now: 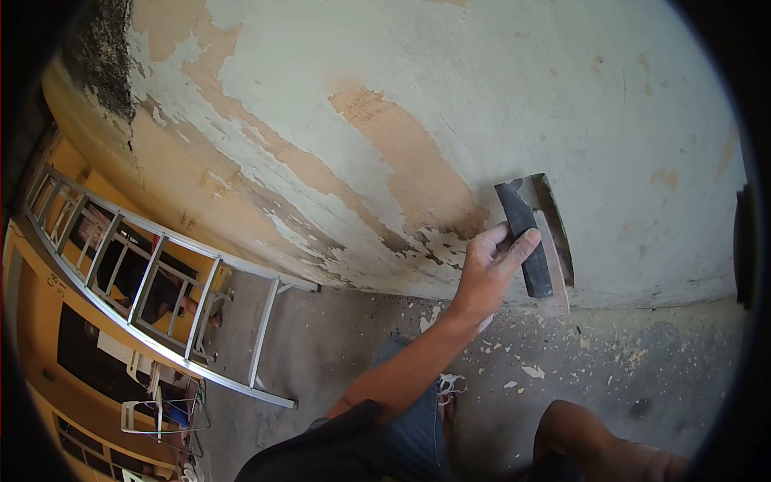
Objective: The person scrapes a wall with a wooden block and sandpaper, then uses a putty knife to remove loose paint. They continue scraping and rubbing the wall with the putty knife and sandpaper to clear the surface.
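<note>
My left hand [492, 265] is closed around the long black handle of a wide scraper [526, 241], with the thumb pressed along its face. The scraper stands nearly upright, its pale blade [556, 277] on the right side, close in front of the wall [626, 161]. Left of the hand, the wall's whitish paint has peeled away in a broad beige patch [409, 153]. My right arm is bent at the bottom right, and my right hand [662, 464] shows only in part there, its fingers cut off by the frame edge.
An aluminium ladder [152, 265] leans across the left side, with another person [144, 277] partly visible behind its rungs. Paint flakes [532, 371] litter the grey concrete floor [321, 345] along the wall. A folding rack [165, 406] stands at lower left.
</note>
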### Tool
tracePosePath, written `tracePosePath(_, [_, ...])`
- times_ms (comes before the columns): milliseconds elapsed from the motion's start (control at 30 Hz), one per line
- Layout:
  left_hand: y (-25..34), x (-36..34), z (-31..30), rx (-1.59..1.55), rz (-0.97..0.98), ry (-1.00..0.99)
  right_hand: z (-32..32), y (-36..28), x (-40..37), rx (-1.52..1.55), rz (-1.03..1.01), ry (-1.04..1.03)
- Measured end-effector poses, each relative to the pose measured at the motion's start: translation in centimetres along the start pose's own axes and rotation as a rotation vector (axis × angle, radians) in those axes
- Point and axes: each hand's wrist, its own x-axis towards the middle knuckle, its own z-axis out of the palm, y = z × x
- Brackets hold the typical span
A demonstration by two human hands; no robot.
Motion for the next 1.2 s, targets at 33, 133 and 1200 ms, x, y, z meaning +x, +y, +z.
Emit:
tracePosePath(33, [0.0, -0.2, -0.1, -0.002, -0.004, 0.01, -0.9, 2.0, 0.9, -0.004, 0.0, 0.009])
tracePosePath(133, [0.2, -0.2, 0.2, -0.026, 0.025, -0.005, -4.6, 7.6, 4.2, -1.071, -0.513, -0.311])
tracePosePath(1200, [1.4, -0.1, -2.2, -0.09, 0.055, -0.041, -13.8, 11.1, -1.9, -1.808, 1.272, 0.253])
